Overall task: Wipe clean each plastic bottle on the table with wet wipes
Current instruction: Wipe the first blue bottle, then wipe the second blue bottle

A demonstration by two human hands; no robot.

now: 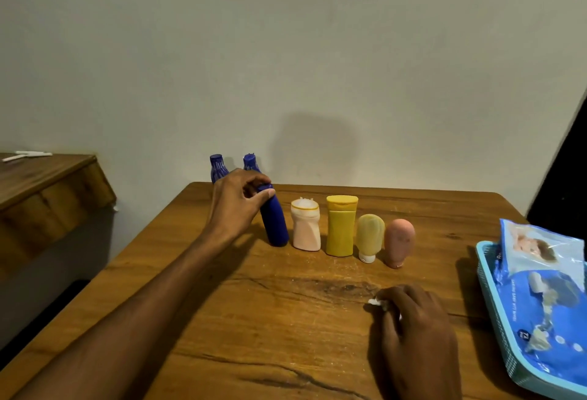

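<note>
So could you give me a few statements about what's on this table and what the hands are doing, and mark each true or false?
1. The left hand grips the top of a tilted blue bottle. True.
2. The right hand is empty. False: it holds a crumpled white wipe.
3. The wet wipes pack lies in a light blue basket. True.
4. The yellow bottle lies on its side. False: it stands upright.
5. Two more blue bottles stand behind the left hand. True.
</note>
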